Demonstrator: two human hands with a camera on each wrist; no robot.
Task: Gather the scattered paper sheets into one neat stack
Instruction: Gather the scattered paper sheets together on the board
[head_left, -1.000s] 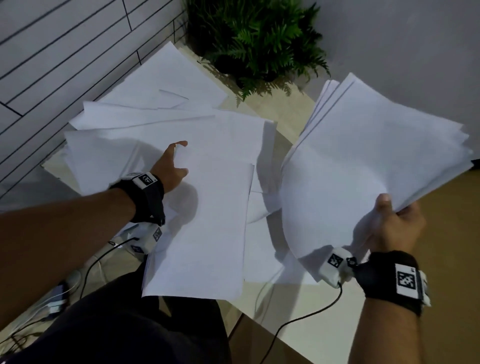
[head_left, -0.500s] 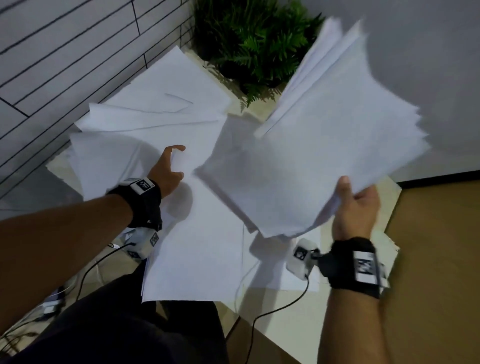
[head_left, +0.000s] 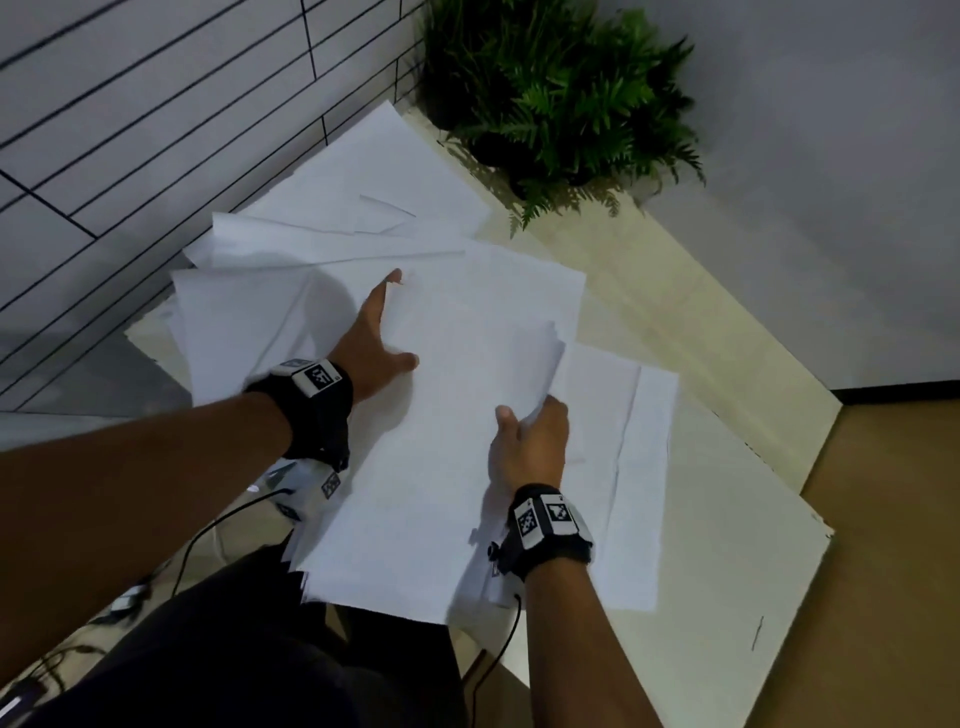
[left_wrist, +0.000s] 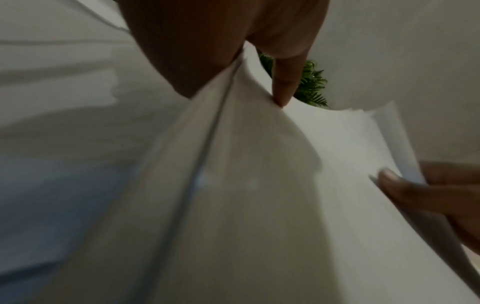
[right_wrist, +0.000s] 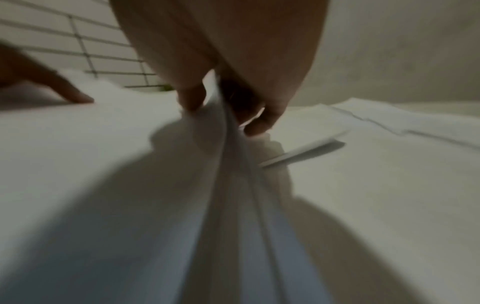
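1. I cannot see much in the two wrist views: both are blurry and mostly filled with white paper. In the head view the fingers of the left hand (head_left: 375, 347) go under the paper, so only its thumb and one finger show.
2. The table (head_left: 675, 312) is a pale cream color and stands in a corner. A wall with dark lines (head_left: 156, 104) is on the left and a plain grey wall (head_left: 831, 182) is on the right. A green plant (head_left: 561, 98) sits far beyond the fingertips. The floor (head_left: 893, 545) is brown.
3. The right hand (head_left: 530, 447) is holding the bundle of sheets (head_left: 457, 415). Its thumb is on top and its fingers curl under the right edge, which bends up.
4. The bundle lies down on the table between the two hands, on top of other paper.
5. The left hand lies flat and spread at the bundle's left edge. Its fingers are straight; I think they are pressing the edge, but the blur makes it hard to be sure.
6. More loose sheets (head_left: 332, 223) lie spread out past the left fingertips, toward the lined wall.
7. A few flat sheets (head_left: 644, 467) lie just right of the right hand's fingers.
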